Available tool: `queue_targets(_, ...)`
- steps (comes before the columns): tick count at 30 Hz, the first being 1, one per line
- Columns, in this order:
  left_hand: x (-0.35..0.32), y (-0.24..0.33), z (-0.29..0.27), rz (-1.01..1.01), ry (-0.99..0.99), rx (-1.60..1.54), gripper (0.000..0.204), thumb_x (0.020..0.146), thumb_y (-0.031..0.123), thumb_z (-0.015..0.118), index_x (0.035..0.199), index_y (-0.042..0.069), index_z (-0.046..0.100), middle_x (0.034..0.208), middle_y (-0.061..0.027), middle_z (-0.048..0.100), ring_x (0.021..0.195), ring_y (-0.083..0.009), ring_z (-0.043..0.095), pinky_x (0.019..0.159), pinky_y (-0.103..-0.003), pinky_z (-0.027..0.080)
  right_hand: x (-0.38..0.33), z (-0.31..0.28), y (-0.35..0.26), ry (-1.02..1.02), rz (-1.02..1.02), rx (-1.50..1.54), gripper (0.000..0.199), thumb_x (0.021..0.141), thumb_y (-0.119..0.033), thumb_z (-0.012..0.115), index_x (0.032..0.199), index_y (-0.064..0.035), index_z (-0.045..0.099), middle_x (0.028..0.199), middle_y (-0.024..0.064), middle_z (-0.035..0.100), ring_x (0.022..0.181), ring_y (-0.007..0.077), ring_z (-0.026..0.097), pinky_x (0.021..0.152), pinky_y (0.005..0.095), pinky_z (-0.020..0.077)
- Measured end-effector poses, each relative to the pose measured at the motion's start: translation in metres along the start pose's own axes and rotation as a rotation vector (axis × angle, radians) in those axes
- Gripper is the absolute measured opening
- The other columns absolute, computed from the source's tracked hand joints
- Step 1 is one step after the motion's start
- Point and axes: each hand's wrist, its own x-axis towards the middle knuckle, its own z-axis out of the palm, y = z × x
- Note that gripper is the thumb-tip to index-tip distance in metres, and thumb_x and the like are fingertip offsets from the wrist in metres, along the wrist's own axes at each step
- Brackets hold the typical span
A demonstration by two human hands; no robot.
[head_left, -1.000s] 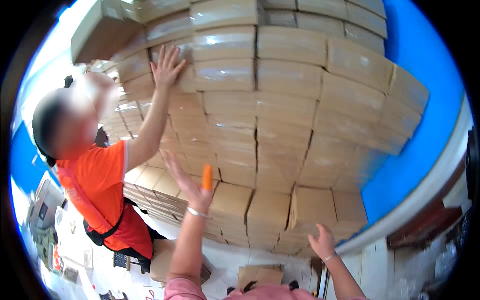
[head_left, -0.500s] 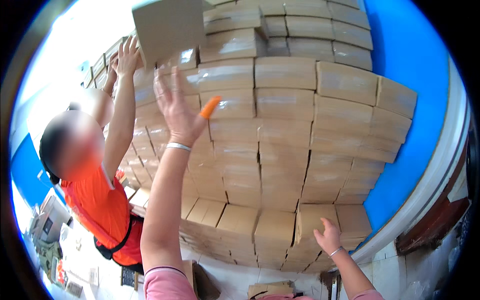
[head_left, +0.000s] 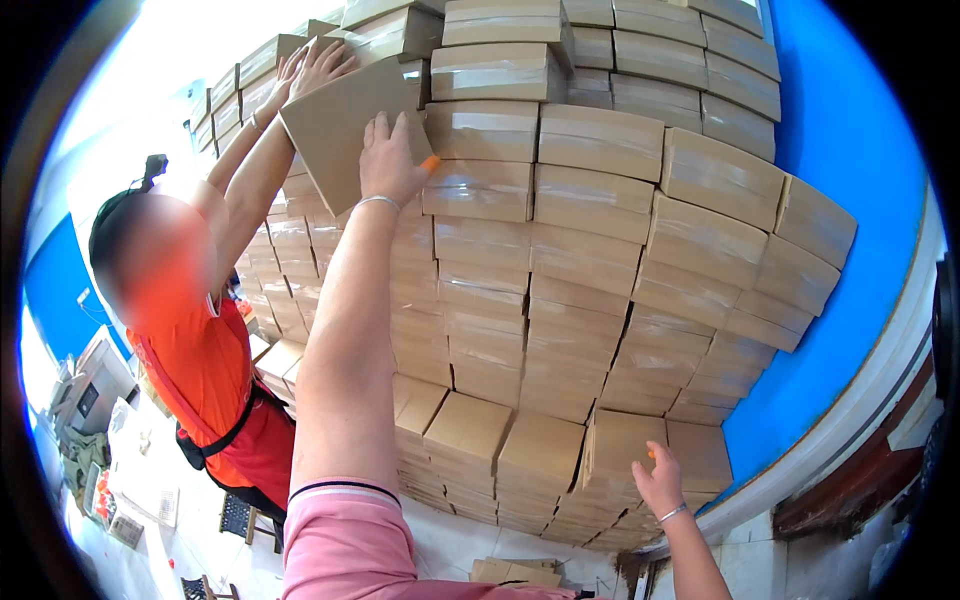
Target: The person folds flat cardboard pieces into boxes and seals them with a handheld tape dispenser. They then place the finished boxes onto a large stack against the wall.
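Observation:
A brown carton point(head_left: 345, 125) is tilted at the upper left of the stack, its plain face toward me. My left hand point(head_left: 392, 165), with an orange finger cover on the thumb, lies against its right part with the fingers stretched out. A co-worker's hands point(head_left: 310, 75) are at the carton's top edge. Lower right, my right hand point(head_left: 660, 483) hangs with fingers apart beside a carton point(head_left: 622, 447) on the lower row; I cannot tell whether they touch. A bit of orange shows at its fingers.
A tall wall of taped cartons point(head_left: 590, 205) fills the middle, with a lower row of cartons point(head_left: 540, 450) before it. At my left stands a co-worker in orange point(head_left: 205, 385). A blue wall point(head_left: 850, 130) bounds the right. Flattened cardboard point(head_left: 515, 571) lies on the floor.
The carton has come lower and tilted. My left hand has moved up from open air onto it, and the co-worker's hands now reach its top. My right hand has barely moved.

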Motion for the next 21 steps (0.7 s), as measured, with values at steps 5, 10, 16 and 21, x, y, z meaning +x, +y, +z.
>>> queue_targets(5, -0.028, -0.002, -0.019, 0.185, -0.203, 0.408, 0.076, 0.072, 0.023, 0.073, 0.139, 0.016, 0.037, 0.149, -0.0141, 0.024, 0.138, -0.0324, 0.021, 0.107, -0.058, 0.024, -0.003, 0.006, -0.002, 0.003, -0.002, -0.029, 0.044, 0.073, -0.019, 0.067, 0.110, 0.0030, 0.056, 0.104, 0.0223, 0.060, 0.099, 0.0370, 0.056, 0.086, 0.0427, 0.0456)
queue_targets(10, -0.036, -0.049, -0.013, 0.250, -0.064, 0.609, 0.092, 0.065, 0.019, 0.076, 0.144, 0.021, 0.028, 0.153, -0.0097, 0.014, 0.140, -0.0312, 0.015, 0.104, -0.065, 0.020, 0.000, 0.014, -0.019, -0.046, -0.017, -0.054, 0.043, 0.072, -0.020, 0.067, 0.108, 0.0028, 0.057, 0.104, 0.0224, 0.060, 0.100, 0.0372, 0.056, 0.086, 0.0430, 0.0457)
queue_targets(16, -0.037, -0.036, -0.032, 0.179, -0.052, 0.506, 0.088, 0.065, 0.019, 0.074, 0.142, 0.022, 0.032, 0.152, -0.0101, 0.018, 0.140, -0.0321, 0.016, 0.102, -0.069, 0.017, -0.005, 0.018, -0.007, -0.064, 0.005, -0.087, 0.042, 0.072, -0.020, 0.067, 0.106, 0.0025, 0.058, 0.104, 0.0222, 0.060, 0.100, 0.0374, 0.056, 0.086, 0.0433, 0.0457)
queue_targets(21, -0.032, -0.039, -0.033, 0.236, -0.061, 0.489, 0.078, 0.066, 0.023, 0.074, 0.137, 0.020, 0.041, 0.150, -0.0119, 0.023, 0.139, -0.0336, 0.017, 0.102, -0.070, 0.016, -0.006, 0.023, -0.001, -0.096, 0.018, -0.114, 0.042, 0.073, -0.021, 0.067, 0.106, 0.0021, 0.059, 0.104, 0.0220, 0.060, 0.099, 0.0367, 0.057, 0.085, 0.0431, 0.0464)
